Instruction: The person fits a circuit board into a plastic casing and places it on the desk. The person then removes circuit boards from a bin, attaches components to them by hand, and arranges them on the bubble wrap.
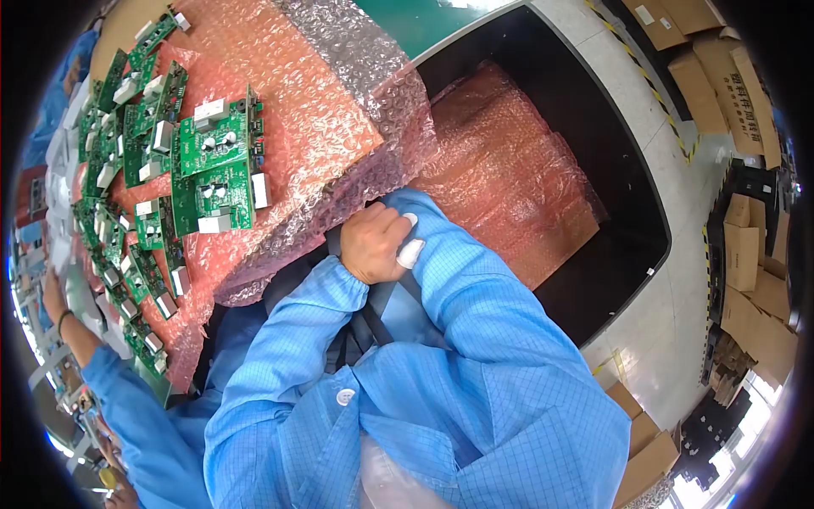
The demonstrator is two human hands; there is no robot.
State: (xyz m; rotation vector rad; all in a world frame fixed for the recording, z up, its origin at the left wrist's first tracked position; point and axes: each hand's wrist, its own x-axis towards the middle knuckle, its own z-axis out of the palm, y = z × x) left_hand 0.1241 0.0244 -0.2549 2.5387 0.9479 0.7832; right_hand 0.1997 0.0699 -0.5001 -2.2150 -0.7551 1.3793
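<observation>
My left hand (pixel 370 243) is closed in front of my chest, its fingers curled against the cuff end of my right sleeve (pixel 458 263). White finger covers (pixel 410 254) show on two of its digits. My right hand is hidden behind the left hand and the edge of the bubble wrap. Just beyond my hands lies pink bubble wrap (pixel 297 140) over a surface. Several green circuit boards (pixel 216 144) with white and black components lie on it at the left, some overlapping or tilted.
On my right stands a black bin (pixel 610 212) with pink bubble wrap (pixel 509 170) inside. Cardboard boxes (pixel 738 93) line the far right beyond yellow-black floor tape (pixel 644 81). At left, a co-worker's blue sleeve (pixel 136 407) and hand (pixel 55 297) reach near white material.
</observation>
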